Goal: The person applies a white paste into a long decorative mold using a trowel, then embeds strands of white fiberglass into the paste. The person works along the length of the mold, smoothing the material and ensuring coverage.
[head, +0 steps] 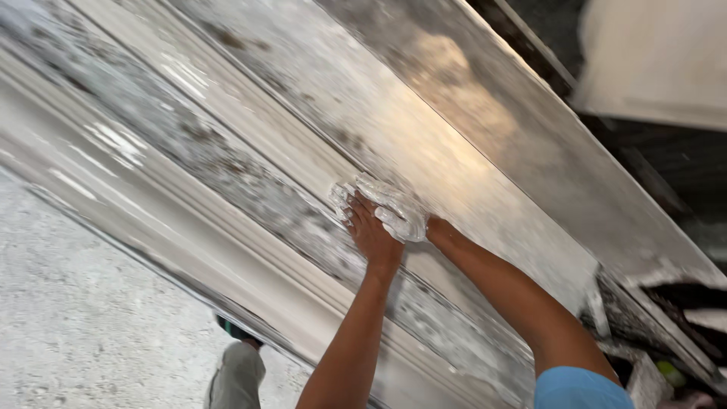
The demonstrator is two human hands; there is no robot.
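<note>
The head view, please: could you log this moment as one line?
left hand: flat on long grey-white ridged plaster moulding | right hand: coated in wet white plaster, pressed on same | grey concrete floor below

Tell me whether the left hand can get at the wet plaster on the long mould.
Probably yes: the left hand already lies flat on the mould, beside the plaster under the right hand; nothing blocks it.

White paste hides the right hand [401, 216]; the long mould [227, 151] runs past every edge
</note>
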